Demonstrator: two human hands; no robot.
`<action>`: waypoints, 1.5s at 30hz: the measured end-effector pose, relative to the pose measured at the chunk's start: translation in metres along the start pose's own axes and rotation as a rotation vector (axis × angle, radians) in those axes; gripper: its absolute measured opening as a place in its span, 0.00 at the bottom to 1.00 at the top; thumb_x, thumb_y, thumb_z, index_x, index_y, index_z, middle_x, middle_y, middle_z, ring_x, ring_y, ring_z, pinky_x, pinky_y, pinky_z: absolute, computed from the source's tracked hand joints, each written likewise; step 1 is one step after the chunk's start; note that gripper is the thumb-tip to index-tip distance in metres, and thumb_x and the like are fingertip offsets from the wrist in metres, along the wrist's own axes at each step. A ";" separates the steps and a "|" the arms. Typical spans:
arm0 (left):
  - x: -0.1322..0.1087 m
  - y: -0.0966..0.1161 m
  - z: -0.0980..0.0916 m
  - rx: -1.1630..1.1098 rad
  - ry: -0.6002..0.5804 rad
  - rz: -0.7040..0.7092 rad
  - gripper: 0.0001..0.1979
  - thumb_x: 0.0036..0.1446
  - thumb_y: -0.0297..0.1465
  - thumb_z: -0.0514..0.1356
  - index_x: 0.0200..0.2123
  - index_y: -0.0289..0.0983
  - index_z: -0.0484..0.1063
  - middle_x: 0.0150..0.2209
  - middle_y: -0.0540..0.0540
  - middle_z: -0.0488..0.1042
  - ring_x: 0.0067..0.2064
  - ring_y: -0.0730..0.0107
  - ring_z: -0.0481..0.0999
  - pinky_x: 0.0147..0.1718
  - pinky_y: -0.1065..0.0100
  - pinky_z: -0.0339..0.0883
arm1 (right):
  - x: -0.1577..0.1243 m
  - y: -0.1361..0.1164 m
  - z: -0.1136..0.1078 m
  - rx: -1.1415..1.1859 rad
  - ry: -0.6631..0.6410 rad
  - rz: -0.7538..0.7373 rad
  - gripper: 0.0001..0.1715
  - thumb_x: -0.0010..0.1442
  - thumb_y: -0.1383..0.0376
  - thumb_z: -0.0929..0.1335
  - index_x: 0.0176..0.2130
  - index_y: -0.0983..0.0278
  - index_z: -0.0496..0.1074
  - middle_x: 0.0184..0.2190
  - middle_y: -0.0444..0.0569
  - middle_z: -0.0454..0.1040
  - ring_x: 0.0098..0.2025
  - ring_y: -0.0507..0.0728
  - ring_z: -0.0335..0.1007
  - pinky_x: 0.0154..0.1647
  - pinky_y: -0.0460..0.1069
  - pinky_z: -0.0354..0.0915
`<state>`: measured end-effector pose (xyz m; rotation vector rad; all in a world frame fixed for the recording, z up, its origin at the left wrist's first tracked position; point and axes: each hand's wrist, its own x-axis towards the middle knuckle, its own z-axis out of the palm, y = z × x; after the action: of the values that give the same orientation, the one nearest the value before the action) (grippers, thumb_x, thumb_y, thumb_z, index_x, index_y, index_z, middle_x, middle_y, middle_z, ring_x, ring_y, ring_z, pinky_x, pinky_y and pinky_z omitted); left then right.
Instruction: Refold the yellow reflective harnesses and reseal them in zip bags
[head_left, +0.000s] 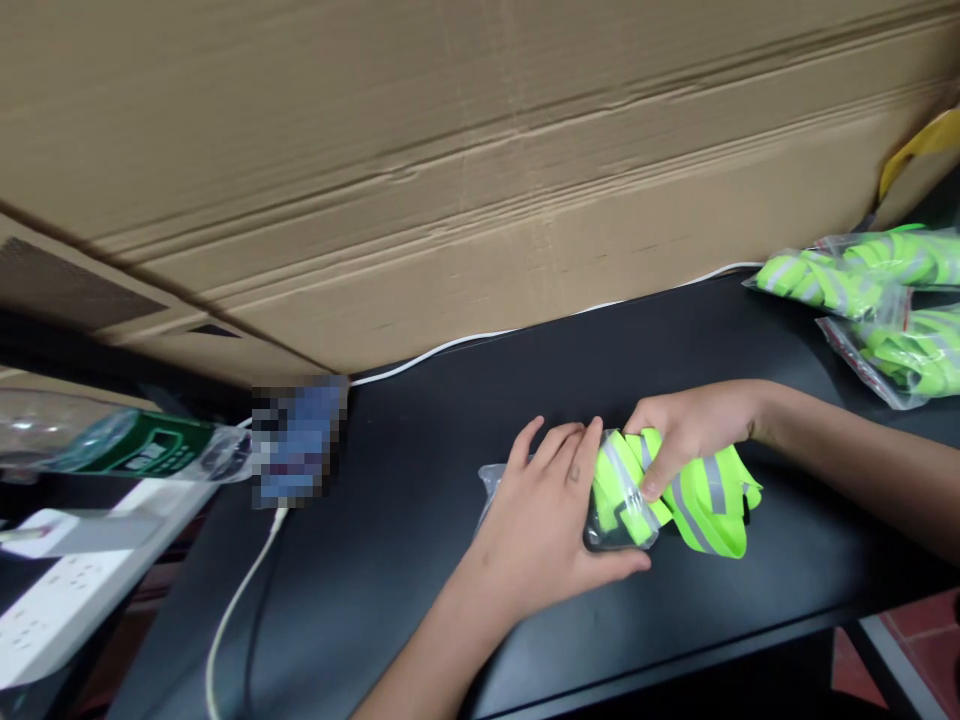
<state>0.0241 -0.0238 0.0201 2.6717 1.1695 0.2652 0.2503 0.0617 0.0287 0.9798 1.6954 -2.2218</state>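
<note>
Head view: a neon strap (709, 500) with grey stripes is being handled right of centre on the black table (390, 570), one part lying within a clear bag (490, 486), the rest spilling out loosely to the right. The bag is being pinned by the left hand (525, 525), spread wide, palm down, thumb well apart from the fingers; whether anything is being pinched beneath the palm cannot be told. The strap is being gripped by the right hand (690, 430), thumb pressed on top, its other fingers partly hidden. Whichever way the strap is being worked at the bag's mouth, short, flat folds are probably best used, with the film being steadied by the left palm rather than stretched. Loops may snag if twists are being left in the loose end. Farther right, similar packs (825, 285) are lying well apart.
</note>
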 end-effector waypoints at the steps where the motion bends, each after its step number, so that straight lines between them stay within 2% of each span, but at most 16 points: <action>1: 0.000 0.004 0.000 0.027 0.002 -0.016 0.60 0.43 0.62 0.66 0.65 0.22 0.57 0.58 0.26 0.72 0.62 0.38 0.68 0.66 0.38 0.48 | 0.002 -0.001 0.000 -0.003 -0.020 0.002 0.22 0.45 0.57 0.81 0.36 0.68 0.81 0.33 0.49 0.81 0.32 0.52 0.75 0.35 0.45 0.71; 5: 0.001 0.015 0.001 0.089 0.008 -0.036 0.56 0.45 0.58 0.67 0.63 0.19 0.61 0.57 0.25 0.72 0.61 0.36 0.68 0.65 0.37 0.49 | 0.008 -0.002 0.006 0.040 -0.007 0.041 0.22 0.41 0.57 0.80 0.34 0.68 0.80 0.30 0.47 0.80 0.29 0.52 0.75 0.31 0.45 0.71; 8: 0.002 0.017 0.006 0.090 0.029 -0.028 0.50 0.49 0.52 0.65 0.63 0.20 0.61 0.58 0.26 0.71 0.61 0.39 0.69 0.65 0.41 0.53 | 0.009 -0.005 0.011 0.039 0.100 0.072 0.20 0.40 0.58 0.79 0.29 0.69 0.78 0.25 0.46 0.77 0.25 0.51 0.71 0.25 0.45 0.68; 11: 0.004 0.016 0.012 0.068 0.068 -0.012 0.48 0.51 0.50 0.63 0.64 0.19 0.58 0.61 0.23 0.67 0.62 0.39 0.68 0.63 0.44 0.57 | 0.012 -0.005 0.016 -0.028 0.246 0.043 0.16 0.40 0.59 0.78 0.24 0.68 0.74 0.20 0.42 0.71 0.22 0.50 0.65 0.21 0.44 0.62; 15: 0.006 0.012 0.016 -0.028 0.050 -0.057 0.56 0.46 0.57 0.64 0.66 0.22 0.54 0.61 0.23 0.67 0.60 0.34 0.68 0.60 0.40 0.61 | 0.018 0.004 0.027 -0.210 0.468 -0.145 0.16 0.44 0.61 0.74 0.20 0.64 0.65 0.18 0.37 0.59 0.22 0.47 0.54 0.20 0.44 0.53; 19: 0.003 0.005 0.012 -0.187 -0.051 -0.066 0.72 0.34 0.68 0.63 0.71 0.28 0.43 0.65 0.24 0.59 0.64 0.27 0.60 0.61 0.33 0.56 | 0.017 0.014 0.040 -0.338 0.614 -0.319 0.10 0.49 0.63 0.70 0.24 0.64 0.66 0.22 0.38 0.59 0.26 0.48 0.54 0.24 0.44 0.55; 21: 0.001 0.002 0.010 -0.241 -0.090 -0.057 0.76 0.32 0.70 0.63 0.73 0.30 0.38 0.67 0.24 0.56 0.66 0.24 0.56 0.61 0.31 0.54 | 0.018 0.018 0.044 -0.439 0.693 -0.394 0.11 0.50 0.63 0.70 0.23 0.64 0.65 0.20 0.38 0.59 0.25 0.48 0.54 0.25 0.45 0.55; 23: 0.000 0.002 0.011 -0.258 -0.099 -0.070 0.73 0.36 0.68 0.63 0.73 0.32 0.38 0.67 0.26 0.56 0.66 0.26 0.56 0.61 0.31 0.53 | 0.019 0.022 0.044 -0.592 0.782 -0.484 0.12 0.51 0.61 0.70 0.23 0.64 0.66 0.19 0.38 0.60 0.23 0.48 0.54 0.25 0.45 0.55; 26: 0.004 0.005 0.015 -0.223 -0.045 -0.130 0.60 0.46 0.59 0.66 0.71 0.31 0.45 0.63 0.29 0.62 0.63 0.34 0.62 0.61 0.36 0.57 | 0.022 0.028 0.040 -0.903 0.935 -0.660 0.11 0.56 0.58 0.68 0.30 0.65 0.72 0.21 0.43 0.69 0.23 0.51 0.62 0.28 0.48 0.60; 30: 0.009 0.010 0.022 -0.155 0.015 -0.154 0.52 0.48 0.50 0.67 0.68 0.27 0.53 0.58 0.30 0.67 0.59 0.39 0.66 0.60 0.40 0.60 | 0.018 0.034 0.042 -1.297 1.103 -0.794 0.11 0.61 0.65 0.64 0.33 0.66 0.74 0.24 0.49 0.74 0.26 0.56 0.68 0.27 0.50 0.63; 32: 0.010 0.010 0.023 -0.143 0.017 -0.151 0.51 0.47 0.48 0.66 0.67 0.26 0.54 0.58 0.30 0.67 0.58 0.39 0.66 0.60 0.40 0.60 | 0.014 0.037 0.049 -1.444 1.118 -0.777 0.13 0.63 0.66 0.64 0.30 0.65 0.74 0.25 0.50 0.75 0.26 0.56 0.69 0.27 0.51 0.64; 34: 0.010 0.010 0.023 -0.146 0.008 -0.152 0.51 0.46 0.47 0.66 0.67 0.27 0.53 0.58 0.30 0.67 0.58 0.39 0.66 0.59 0.39 0.60 | 0.008 0.042 0.059 -1.507 1.060 -0.742 0.15 0.66 0.62 0.64 0.33 0.67 0.76 0.31 0.55 0.78 0.30 0.59 0.72 0.31 0.53 0.68; 36: 0.009 0.008 0.022 -0.152 -0.001 -0.155 0.51 0.46 0.46 0.66 0.68 0.27 0.52 0.59 0.30 0.67 0.58 0.38 0.66 0.59 0.38 0.60 | 0.002 0.049 0.067 -1.489 0.972 -0.718 0.21 0.68 0.57 0.64 0.44 0.71 0.76 0.42 0.62 0.79 0.39 0.63 0.74 0.39 0.57 0.72; 40: 0.007 0.007 0.021 -0.183 -0.017 -0.138 0.51 0.50 0.45 0.65 0.69 0.29 0.48 0.61 0.30 0.65 0.61 0.39 0.64 0.61 0.39 0.58 | -0.010 0.067 0.073 -1.393 0.841 -0.626 0.33 0.69 0.53 0.64 0.62 0.72 0.65 0.59 0.67 0.69 0.56 0.68 0.68 0.53 0.62 0.70; 43: 0.005 0.009 0.019 -0.198 -0.009 -0.129 0.51 0.51 0.44 0.65 0.71 0.32 0.45 0.62 0.32 0.64 0.61 0.41 0.64 0.61 0.39 0.59 | -0.013 0.075 0.074 -1.365 0.821 -0.553 0.37 0.67 0.51 0.66 0.66 0.70 0.60 0.62 0.68 0.65 0.60 0.71 0.63 0.54 0.64 0.67; 45: 0.004 0.010 0.016 -0.204 -0.009 -0.113 0.50 0.51 0.42 0.64 0.71 0.32 0.44 0.61 0.33 0.65 0.61 0.42 0.64 0.61 0.40 0.59 | -0.011 0.076 0.074 -1.351 0.813 -0.550 0.35 0.67 0.54 0.66 0.66 0.70 0.60 0.59 0.68 0.67 0.59 0.71 0.63 0.54 0.64 0.67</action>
<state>0.0380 -0.0294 0.0076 2.4208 1.2160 0.3343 0.2684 -0.0334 -0.0149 1.0221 3.2382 -0.2147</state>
